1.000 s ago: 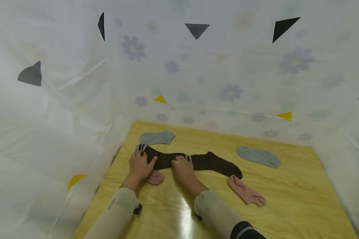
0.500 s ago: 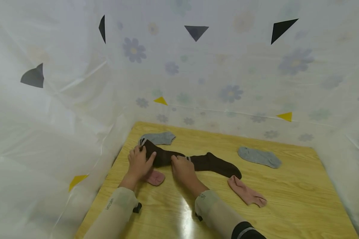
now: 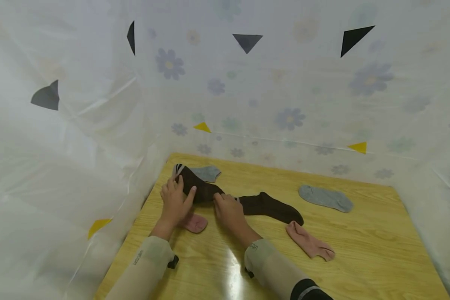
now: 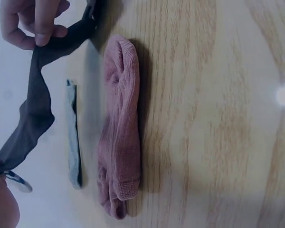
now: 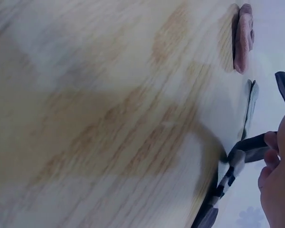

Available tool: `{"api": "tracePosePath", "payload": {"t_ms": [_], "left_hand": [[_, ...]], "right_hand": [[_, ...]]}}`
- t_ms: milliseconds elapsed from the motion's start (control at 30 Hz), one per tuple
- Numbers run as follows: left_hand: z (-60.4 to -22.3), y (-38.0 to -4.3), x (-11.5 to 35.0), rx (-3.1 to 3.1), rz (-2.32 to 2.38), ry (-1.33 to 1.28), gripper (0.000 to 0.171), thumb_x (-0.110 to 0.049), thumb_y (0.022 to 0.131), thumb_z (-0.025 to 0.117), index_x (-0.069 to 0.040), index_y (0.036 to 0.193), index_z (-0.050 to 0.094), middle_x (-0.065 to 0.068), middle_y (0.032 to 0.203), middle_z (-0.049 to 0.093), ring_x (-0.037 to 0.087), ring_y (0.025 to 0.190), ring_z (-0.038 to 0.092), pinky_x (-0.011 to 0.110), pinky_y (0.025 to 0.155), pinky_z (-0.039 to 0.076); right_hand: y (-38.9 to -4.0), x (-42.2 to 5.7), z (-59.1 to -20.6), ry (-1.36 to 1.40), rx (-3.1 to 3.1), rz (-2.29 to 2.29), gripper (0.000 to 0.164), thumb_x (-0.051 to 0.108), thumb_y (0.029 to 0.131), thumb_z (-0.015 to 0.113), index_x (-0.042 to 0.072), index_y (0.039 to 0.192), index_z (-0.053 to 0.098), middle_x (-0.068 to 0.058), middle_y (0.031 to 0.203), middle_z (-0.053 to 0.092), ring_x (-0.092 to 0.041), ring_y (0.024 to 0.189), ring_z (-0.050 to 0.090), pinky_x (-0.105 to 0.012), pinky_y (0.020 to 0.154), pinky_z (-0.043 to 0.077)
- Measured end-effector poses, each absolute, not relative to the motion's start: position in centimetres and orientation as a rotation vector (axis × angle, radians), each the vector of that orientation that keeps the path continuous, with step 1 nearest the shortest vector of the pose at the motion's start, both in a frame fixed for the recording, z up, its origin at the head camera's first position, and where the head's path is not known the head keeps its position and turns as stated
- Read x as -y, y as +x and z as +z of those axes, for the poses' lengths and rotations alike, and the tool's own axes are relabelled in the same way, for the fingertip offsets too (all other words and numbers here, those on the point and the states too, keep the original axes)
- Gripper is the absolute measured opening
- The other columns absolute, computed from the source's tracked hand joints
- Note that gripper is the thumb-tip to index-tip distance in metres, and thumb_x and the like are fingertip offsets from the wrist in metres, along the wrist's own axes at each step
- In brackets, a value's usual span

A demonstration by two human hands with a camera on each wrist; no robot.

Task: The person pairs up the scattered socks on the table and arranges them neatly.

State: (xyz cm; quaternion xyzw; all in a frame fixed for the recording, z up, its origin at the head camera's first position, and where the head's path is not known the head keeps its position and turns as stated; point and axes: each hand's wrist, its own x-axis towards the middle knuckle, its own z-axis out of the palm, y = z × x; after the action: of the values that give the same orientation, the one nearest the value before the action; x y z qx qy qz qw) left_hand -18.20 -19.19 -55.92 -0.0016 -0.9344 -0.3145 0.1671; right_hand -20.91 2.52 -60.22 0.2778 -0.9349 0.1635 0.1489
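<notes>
A dark brown sock [image 3: 200, 189] with a striped cuff is raised off the table between both hands. Near its cuff end, my left hand [image 3: 174, 202] holds it, thumb to the right and fingers on the left side. My right hand [image 3: 228, 210] pinches the other end; its fingers [image 4: 43, 23] show on the fabric in the left wrist view. A second dark sock [image 3: 273, 208] lies flat, toe to the right, its striped cuff [image 5: 223, 183] just under my right hand. A pink sock [image 4: 121, 118] lies below the left hand, partly hidden by it in the head view.
Behind the raised sock lies a grey sock [image 3: 210, 173], partly covered from view. Another grey sock [image 3: 325, 198] and a pink sock [image 3: 309, 241] lie on the right of the wooden table [image 3: 378, 250]. Pale flowered sheeting [image 3: 262, 96] encloses the back and sides.
The left hand has lifted the cuff end of the dark sock up and away, so it now overlaps the grey sock behind. The right hand has barely moved.
</notes>
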Motion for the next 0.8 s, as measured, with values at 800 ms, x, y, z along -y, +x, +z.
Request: {"api": "tracePosePath", "payload": {"t_ms": [800], "left_hand": [[-55.2,-18.4,16.6,2.495,-0.828,-0.158,0.073,-0.038,0.106,0.065,0.009,0.158,0.042,0.029,0.161,0.037,0.052,0.125,0.038,0.062,0.100,0.030]], "right_hand": [[-22.4,-6.0,-58.6,0.683,2.302,0.309,0.010,0.017,0.102,0.072,0.012,0.109,0.075,-0.003,0.091,0.077,-0.020,0.066,0.063,-0.031,0.052,0.050]]}}
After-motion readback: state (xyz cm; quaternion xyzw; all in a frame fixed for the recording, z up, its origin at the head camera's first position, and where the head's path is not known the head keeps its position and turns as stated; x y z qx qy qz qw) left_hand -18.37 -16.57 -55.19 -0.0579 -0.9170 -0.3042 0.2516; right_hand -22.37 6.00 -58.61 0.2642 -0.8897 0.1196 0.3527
